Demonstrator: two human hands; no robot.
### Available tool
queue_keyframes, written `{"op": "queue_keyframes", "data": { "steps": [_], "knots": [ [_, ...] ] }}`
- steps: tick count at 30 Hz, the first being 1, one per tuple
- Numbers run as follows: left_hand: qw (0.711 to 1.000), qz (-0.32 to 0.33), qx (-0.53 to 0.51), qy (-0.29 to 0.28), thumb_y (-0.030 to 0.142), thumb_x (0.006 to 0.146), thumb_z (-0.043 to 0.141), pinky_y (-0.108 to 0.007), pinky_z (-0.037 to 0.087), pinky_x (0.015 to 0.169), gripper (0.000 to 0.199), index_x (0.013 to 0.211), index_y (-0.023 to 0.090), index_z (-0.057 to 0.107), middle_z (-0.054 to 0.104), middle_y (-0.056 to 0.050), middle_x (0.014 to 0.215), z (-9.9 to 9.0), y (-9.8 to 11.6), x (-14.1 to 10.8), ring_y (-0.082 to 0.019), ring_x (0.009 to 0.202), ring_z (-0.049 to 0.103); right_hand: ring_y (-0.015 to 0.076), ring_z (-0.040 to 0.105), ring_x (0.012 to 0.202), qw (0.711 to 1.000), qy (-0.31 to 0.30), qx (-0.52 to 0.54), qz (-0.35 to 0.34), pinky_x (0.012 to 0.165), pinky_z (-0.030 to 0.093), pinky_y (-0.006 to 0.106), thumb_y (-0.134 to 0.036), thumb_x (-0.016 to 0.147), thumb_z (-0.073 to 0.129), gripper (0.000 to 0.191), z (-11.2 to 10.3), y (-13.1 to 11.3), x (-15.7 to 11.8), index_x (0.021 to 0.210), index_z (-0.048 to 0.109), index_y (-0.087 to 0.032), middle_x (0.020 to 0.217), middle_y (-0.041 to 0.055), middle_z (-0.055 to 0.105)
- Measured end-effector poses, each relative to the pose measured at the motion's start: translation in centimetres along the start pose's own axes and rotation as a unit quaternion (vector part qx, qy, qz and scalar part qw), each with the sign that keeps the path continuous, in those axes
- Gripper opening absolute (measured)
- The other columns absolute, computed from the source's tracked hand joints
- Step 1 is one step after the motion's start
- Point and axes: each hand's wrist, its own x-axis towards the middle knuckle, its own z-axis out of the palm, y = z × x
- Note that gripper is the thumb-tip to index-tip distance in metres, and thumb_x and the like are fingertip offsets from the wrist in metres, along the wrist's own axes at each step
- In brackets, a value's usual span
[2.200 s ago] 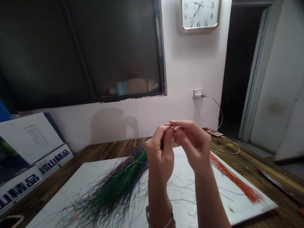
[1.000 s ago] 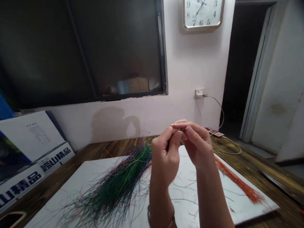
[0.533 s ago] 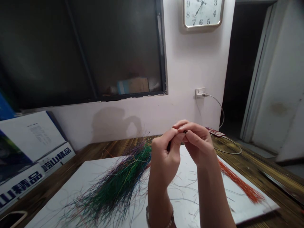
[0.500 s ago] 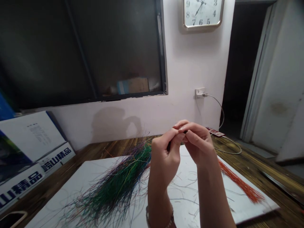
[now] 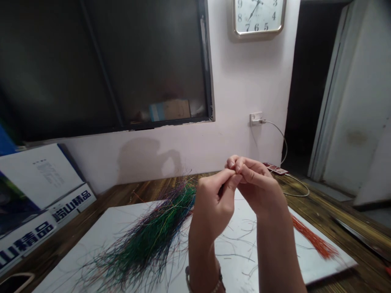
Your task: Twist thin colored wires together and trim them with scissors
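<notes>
My left hand point(image 5: 215, 199) and my right hand point(image 5: 252, 179) meet fingertip to fingertip, raised over a white board point(image 5: 226, 270). Both are closed in a pinch. Whatever lies between the fingers is hidden or too thin to make out. To the left of my wrists, a thick bundle of fine wires point(image 5: 152, 232), mostly green with dark blue and purple strands, is spread across the board. A smaller bundle of orange-red wires point(image 5: 316, 238) lies to the right of my right forearm. Several loose single wires are scattered on the board between and around my arms.
Boxes with blue lettering point(image 5: 45, 228) stand on the wooden table point(image 5: 330, 211) at the left. Toward the back right lies a flat reddish object point(image 5: 275, 169) with a cable point(image 5: 301, 193) beside it. A wall socket point(image 5: 256, 119) holds a plugged-in white lead.
The fingers of my right hand have shifted and curled closer together at the pinch. A dark spot seen between the fingertips before is out of sight now. The bundles lie unmoved.
</notes>
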Motion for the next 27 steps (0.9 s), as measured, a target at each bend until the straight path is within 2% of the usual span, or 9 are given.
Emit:
{"op": "queue_keyframes", "data": {
  "steps": [3,7,10,15,20,27],
  "knots": [
    [0.999,-0.021,-0.017,0.032,0.028,0.091,0.047,-0.024,0.028,0.047,0.025,0.069,0.018,0.053,0.043,0.002,0.057,0.3,-0.1,0.2,-0.010,0.052,0.035,0.0126,0.048,0.069,0.999,0.040,-0.004,-0.008,0.059,0.045,0.026,-0.030,0.076,0.064,0.015,0.4,0.3,0.0,0.067,0.061,-0.018,0.083,0.0029,0.049],
    [0.995,-0.045,-0.052,0.070,0.028,0.091,0.048,-0.023,0.030,0.048,0.017,0.078,0.018,0.052,0.048,0.002,0.062,1.0,-0.6,0.4,-0.010,0.054,0.038,0.0116,0.051,0.069,0.982,0.112,-0.107,-0.109,0.059,0.044,0.023,-0.024,0.080,0.062,0.010,0.8,1.0,0.3,0.071,0.066,-0.020,0.076,0.0012,0.055],
    [0.990,-0.054,-0.071,0.105,0.029,0.090,0.050,-0.023,0.027,0.045,0.018,0.074,0.019,0.048,0.044,0.003,0.059,1.2,-0.6,0.5,-0.009,0.050,0.034,0.0118,0.057,0.069,0.960,0.140,-0.181,-0.162,0.059,0.047,0.024,-0.020,0.081,0.060,0.008,1.2,1.2,0.3,0.079,0.068,-0.021,0.075,0.0008,0.062],
    [0.975,-0.072,-0.097,0.186,0.029,0.088,0.052,-0.022,0.029,0.046,0.018,0.074,0.018,0.049,0.045,0.003,0.059,0.9,-0.4,0.4,-0.009,0.051,0.038,0.0125,0.063,0.072,0.947,0.110,-0.233,-0.193,0.066,0.054,0.027,-0.014,0.083,0.056,0.025,2.2,1.1,0.0,0.104,0.065,-0.024,0.083,0.0007,0.067],
    [0.966,-0.083,-0.135,0.204,0.030,0.087,0.055,-0.021,0.034,0.050,0.017,0.075,0.018,0.051,0.052,0.001,0.061,0.7,-0.9,0.4,-0.009,0.055,0.046,0.0142,0.065,0.084,0.938,0.095,-0.255,-0.213,0.070,0.055,0.028,-0.012,0.082,0.057,0.024,2.5,1.5,-0.1,0.101,0.067,-0.024,0.090,0.0017,0.068],
    [0.968,-0.082,-0.137,0.193,0.030,0.087,0.054,-0.022,0.039,0.052,0.017,0.075,0.018,0.051,0.054,0.000,0.064,0.7,-0.7,0.4,-0.010,0.058,0.049,0.0136,0.064,0.082,0.938,0.089,-0.259,-0.212,0.071,0.054,0.028,-0.011,0.082,0.056,0.024,2.3,1.7,-0.1,0.101,0.066,-0.022,0.088,0.0020,0.066]
  ]
}}
